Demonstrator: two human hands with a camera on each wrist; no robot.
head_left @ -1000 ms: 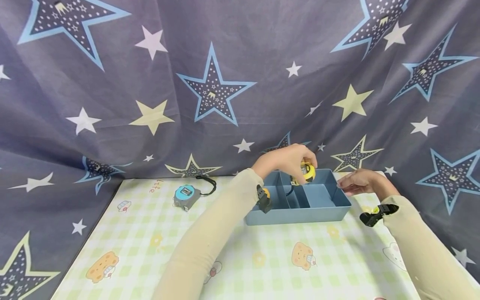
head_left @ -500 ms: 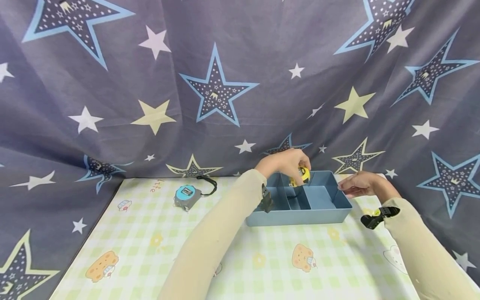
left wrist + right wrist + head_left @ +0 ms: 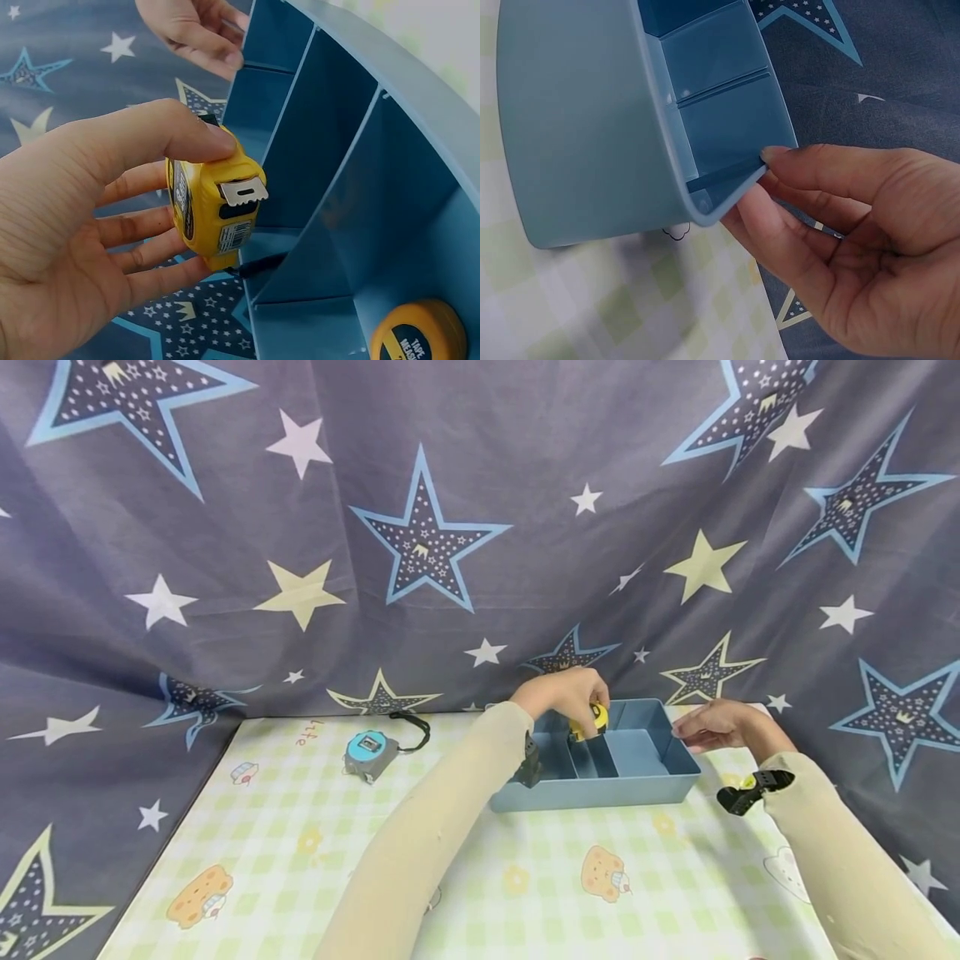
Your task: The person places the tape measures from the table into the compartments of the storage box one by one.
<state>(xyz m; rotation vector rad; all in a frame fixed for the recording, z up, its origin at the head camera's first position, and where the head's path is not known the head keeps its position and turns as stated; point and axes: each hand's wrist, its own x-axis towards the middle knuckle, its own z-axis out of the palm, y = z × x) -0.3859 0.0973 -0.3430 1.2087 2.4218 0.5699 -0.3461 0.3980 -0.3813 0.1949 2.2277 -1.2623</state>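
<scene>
My left hand [image 3: 564,695] grips a yellow tape measure [image 3: 597,717] with its thumb on top, its metal end hook [image 3: 244,191] facing the left wrist camera. The tape measure is over the narrow middle compartment of a blue divided box [image 3: 592,793], its dark strap trailing toward the box. My right hand [image 3: 718,724] pinches the rim at the box's right end between thumb and fingers. In the left wrist view, a round orange-yellow tape measure [image 3: 420,334] lies in the left compartment, partly cut off by the frame.
Left of the box, a grey and turquoise stopwatch-like device [image 3: 371,752] with a black wrist loop lies on the checked tablecloth [image 3: 517,852]. Close behind the table hangs a dark star-patterned curtain [image 3: 555,543].
My left hand has moved left and down with the yellow tape measure, from near the right compartment to over the middle one. My right hand stays at the box's right end.
</scene>
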